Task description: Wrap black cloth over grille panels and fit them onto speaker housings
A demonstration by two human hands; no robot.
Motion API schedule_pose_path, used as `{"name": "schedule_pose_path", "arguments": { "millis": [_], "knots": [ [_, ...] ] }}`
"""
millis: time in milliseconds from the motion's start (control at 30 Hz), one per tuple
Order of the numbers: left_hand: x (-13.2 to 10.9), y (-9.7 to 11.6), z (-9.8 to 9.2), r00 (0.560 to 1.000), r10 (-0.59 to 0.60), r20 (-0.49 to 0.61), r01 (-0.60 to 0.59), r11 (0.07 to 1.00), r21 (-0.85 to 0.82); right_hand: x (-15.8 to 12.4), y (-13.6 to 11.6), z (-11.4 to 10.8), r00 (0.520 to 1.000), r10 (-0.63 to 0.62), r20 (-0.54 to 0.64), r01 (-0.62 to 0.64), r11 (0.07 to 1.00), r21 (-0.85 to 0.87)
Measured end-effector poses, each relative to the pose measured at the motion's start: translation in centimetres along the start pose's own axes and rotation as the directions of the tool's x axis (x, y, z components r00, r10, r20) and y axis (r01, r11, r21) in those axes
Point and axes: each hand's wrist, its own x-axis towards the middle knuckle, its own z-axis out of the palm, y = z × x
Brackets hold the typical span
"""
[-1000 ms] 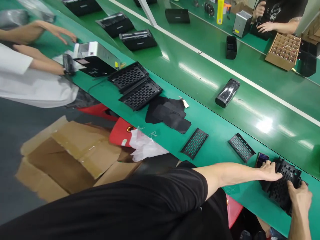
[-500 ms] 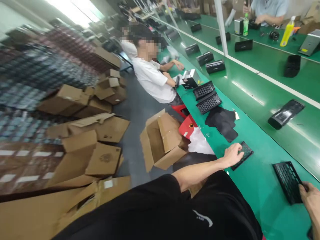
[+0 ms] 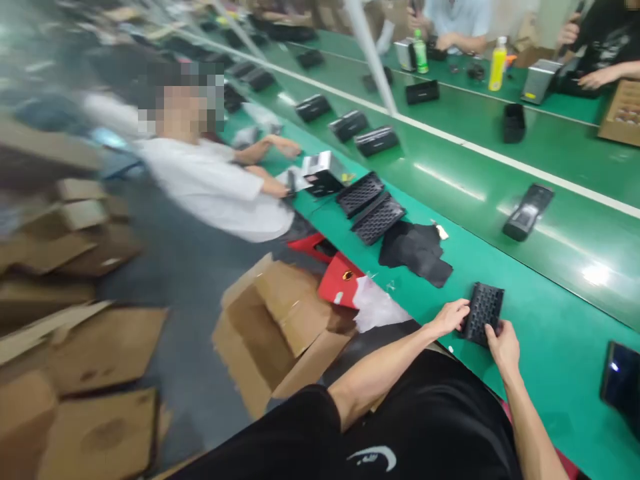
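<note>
Low over the green table [image 3: 545,293], a black perforated grille panel [image 3: 484,308] is between my two hands. My left hand [image 3: 453,316] grips its left edge, fingers closed. On the lower right edge, my right hand [image 3: 505,345] pinches it with the thumb on top. Whether a second panel lies beneath is hidden. Beyond my left hand, thin black sheets [image 3: 417,252] lie in a loose pile. Two more black grilles [image 3: 379,218] rest side by side farther up the table.
A person in a white shirt [image 3: 215,180] sits to the left by a silver-and-black box [image 3: 323,173]. Black speaker-like housings [image 3: 529,212] stand along the green conveyor [image 3: 450,177]. An open cardboard box [image 3: 245,340] is on the floor. A dark glossy object [image 3: 623,383] sits at right.
My right hand has brought its grille leftward to my left hand. Two separate grilles showed before; one is visible between my hands now. The view has swung right.
</note>
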Motion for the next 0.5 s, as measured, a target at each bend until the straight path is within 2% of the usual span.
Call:
{"name": "schedule_pose_path", "arguments": {
  "millis": [133, 200, 267, 367, 433, 500],
  "knots": [
    [1.6, 0.8, 1.9, 0.998, 0.068, 0.020, -0.069, 0.996, 0.050, -1.0, 1.7, -1.4, 0.997, 0.043, -0.060, -0.041, 0.998, 0.046],
    [2.2, 2.2, 4.1, 0.988, 0.119, 0.103, -0.125, 0.990, 0.060, -2.2, 3.5, -3.1, 0.987, 0.091, -0.133, -0.083, 0.995, 0.064],
    [2.1, 4.0, 7.1, 0.956, 0.163, 0.243, -0.180, 0.982, 0.051, -4.5, 5.9, -5.6, 0.964, 0.151, -0.218, -0.134, 0.987, 0.089],
    [1.0, 6.7, 12.6, 0.855, 0.178, 0.487, -0.218, 0.976, 0.026, -8.8, 10.2, -9.9, 0.908, 0.257, -0.332, -0.220, 0.965, 0.145],
    [0.1, 8.0, 16.0, 0.762, 0.162, 0.627, -0.225, 0.974, 0.021, -11.6, 13.1, -12.5, 0.866, 0.328, -0.376, -0.275, 0.943, 0.189],
    [-0.8, 8.8, 18.6, 0.671, 0.145, 0.727, -0.240, 0.970, 0.027, -14.2, 15.6, -14.6, 0.824, 0.401, -0.399, -0.331, 0.914, 0.235]
  ]
}}
